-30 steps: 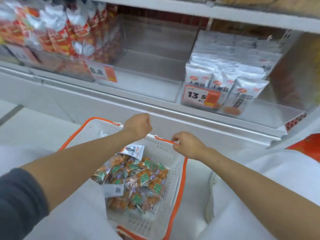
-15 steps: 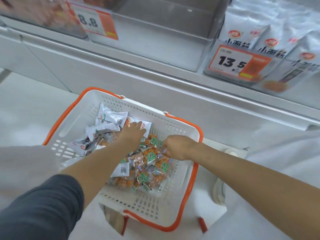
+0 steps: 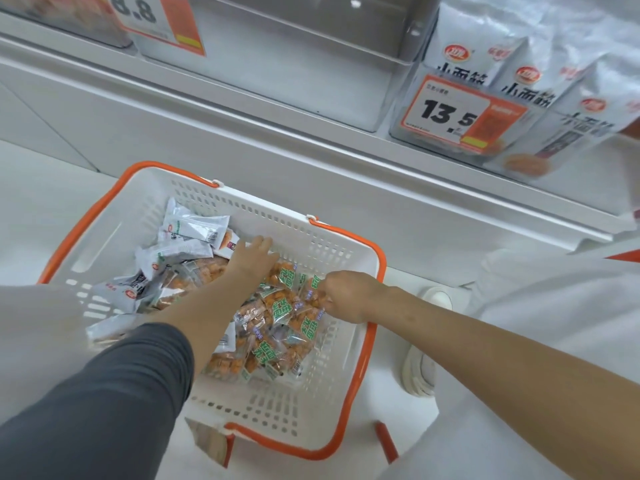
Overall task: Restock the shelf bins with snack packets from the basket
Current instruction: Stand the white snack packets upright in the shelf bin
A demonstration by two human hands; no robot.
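A white basket with an orange rim (image 3: 332, 258) stands on the floor below the shelf. Inside lie several clear snack packets with orange pieces and green labels (image 3: 277, 337), and several white packets (image 3: 187, 233) at the left. My left hand (image 3: 252, 259) reaches into the basket with its fingers stretched over the packets near the far wall. My right hand (image 3: 341, 294) is in the basket too, fingers curled and pinching the edge of a clear green-labelled packet (image 3: 310, 289).
On the shelf above, a clear bin (image 3: 287, 64) with an 8.8 price tag (image 3: 159, 22) shows nothing inside. To its right a bin holds white bags behind a 13.5 tag (image 3: 460, 112). A white shoe (image 3: 420, 365) is right of the basket.
Both hands left the basket's far rim and went down into the packets. The view tilted down and closer to the basket.
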